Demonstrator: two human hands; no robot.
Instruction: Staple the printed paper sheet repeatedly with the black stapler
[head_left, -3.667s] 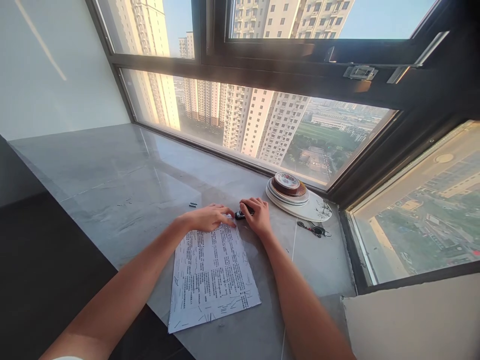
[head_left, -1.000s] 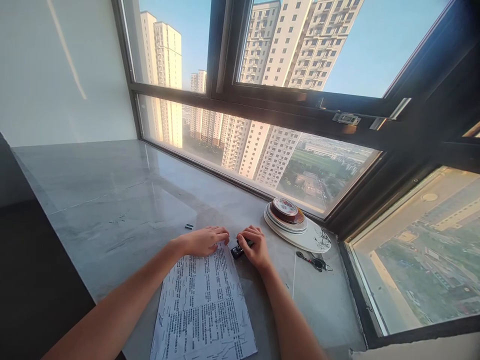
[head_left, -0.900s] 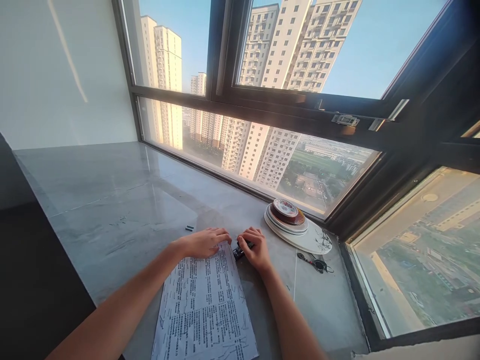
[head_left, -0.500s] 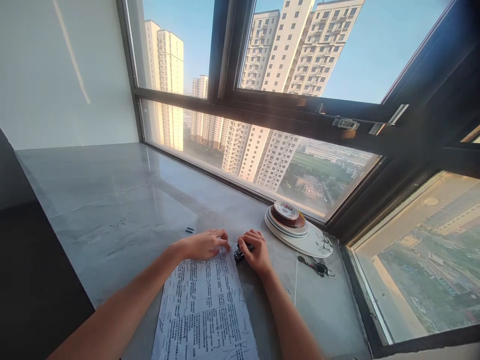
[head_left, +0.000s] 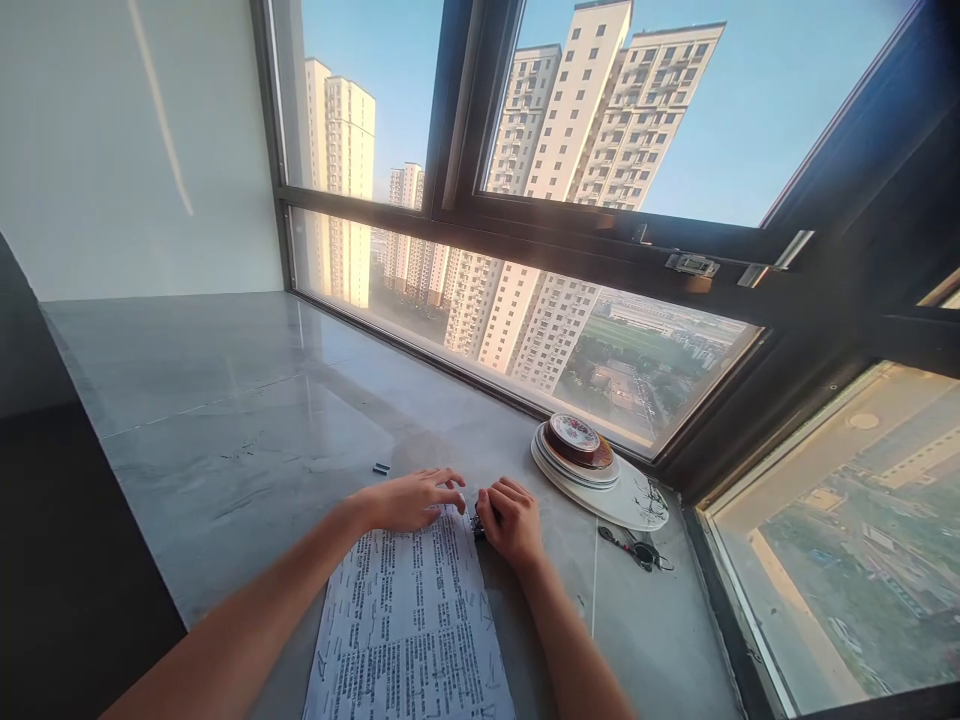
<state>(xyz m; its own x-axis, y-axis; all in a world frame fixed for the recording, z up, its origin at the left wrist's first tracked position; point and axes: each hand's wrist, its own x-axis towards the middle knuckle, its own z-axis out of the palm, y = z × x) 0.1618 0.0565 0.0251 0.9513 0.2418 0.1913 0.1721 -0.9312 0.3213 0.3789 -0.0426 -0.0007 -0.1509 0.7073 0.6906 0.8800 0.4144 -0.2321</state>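
Observation:
A printed sheet of paper (head_left: 409, 620) lies on the grey stone ledge, with small staple-like marks along its sides. Across its top edge rests my left hand (head_left: 416, 500), palm down, fingers loosely spread and slightly bent, holding nothing. My right hand (head_left: 512, 520) is closed at the sheet's upper right corner, wrapped round a small black stapler (head_left: 478, 524). Most of the stapler is hidden by the fingers; only its dark end shows beside the paper. Two short staple strips (head_left: 381, 468) lie beyond my left hand.
Stacked plates (head_left: 574, 450) stand at the right near the window, on a large white oval platter (head_left: 637, 505). A dark cord or key ring (head_left: 637, 548) lies in front of them. Window frames (head_left: 540, 235) border the ledge (head_left: 187, 450) behind and at right.
My right hand has turned and closed further over the stapler, so less of it shows. My left fingers have stretched out a little towards the corner. The view has shifted slightly.

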